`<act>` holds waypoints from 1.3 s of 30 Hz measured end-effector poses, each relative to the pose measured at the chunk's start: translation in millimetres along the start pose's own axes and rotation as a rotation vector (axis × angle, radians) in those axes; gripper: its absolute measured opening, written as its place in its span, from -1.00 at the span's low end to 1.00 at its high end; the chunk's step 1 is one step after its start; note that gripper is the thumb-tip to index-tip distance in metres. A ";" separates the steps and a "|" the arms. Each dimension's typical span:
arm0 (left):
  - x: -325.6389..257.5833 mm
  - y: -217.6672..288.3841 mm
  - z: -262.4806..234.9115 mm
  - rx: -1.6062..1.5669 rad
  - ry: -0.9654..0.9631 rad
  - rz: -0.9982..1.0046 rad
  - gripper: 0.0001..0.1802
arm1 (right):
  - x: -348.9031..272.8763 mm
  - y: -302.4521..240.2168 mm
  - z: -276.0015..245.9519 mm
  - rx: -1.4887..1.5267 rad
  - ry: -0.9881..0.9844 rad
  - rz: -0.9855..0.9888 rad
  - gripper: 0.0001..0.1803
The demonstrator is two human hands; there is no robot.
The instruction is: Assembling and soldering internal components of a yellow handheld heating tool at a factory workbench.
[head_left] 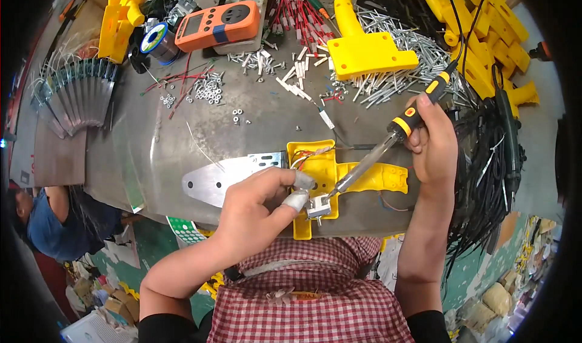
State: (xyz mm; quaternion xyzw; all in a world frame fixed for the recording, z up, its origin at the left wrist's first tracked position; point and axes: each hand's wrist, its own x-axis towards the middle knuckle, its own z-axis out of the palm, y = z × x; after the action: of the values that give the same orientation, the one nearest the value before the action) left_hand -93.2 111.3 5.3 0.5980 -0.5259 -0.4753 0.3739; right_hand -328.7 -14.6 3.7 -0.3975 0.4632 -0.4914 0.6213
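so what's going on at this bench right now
The person's right hand holds a soldering iron, its tip at or just beside a small metal switch over the near part of an open yellow casing. The left hand has its pale-capped fingers right by the switch; whether they pinch a wire is hard to tell. A flat metal plate lies left of the casing, and an orange multimeter sits farther back.

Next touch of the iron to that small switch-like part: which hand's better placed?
Right, I'd judge: the right hand holds the soldering iron, angled down to the small switch-like part. The left hand has its covered fingers close together beside that part, so it seems better suited to steadying.
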 end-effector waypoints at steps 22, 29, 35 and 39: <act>-0.5 -0.1 0.8 -0.007 0.009 0.009 -0.77 | -0.8 -0.6 8.2 -0.086 0.073 0.035 -0.71; -1.3 -3.8 1.1 0.002 0.009 0.007 -0.77 | -0.6 -0.3 8.6 -0.105 0.083 0.041 -0.70; -0.8 3.9 -4.7 0.057 -0.094 -0.055 -0.80 | 0.0 0.1 6.5 -0.147 0.061 0.048 -0.70; -0.8 7.4 -4.2 0.070 -0.096 -0.077 -0.79 | 0.7 -0.9 6.7 -0.207 0.058 0.037 -0.69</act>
State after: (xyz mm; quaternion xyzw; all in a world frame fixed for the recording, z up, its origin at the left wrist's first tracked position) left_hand -91.2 110.6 13.5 0.6070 -0.5364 -0.4986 0.3085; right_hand -322.3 -15.2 6.1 -0.4365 0.5364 -0.4406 0.5724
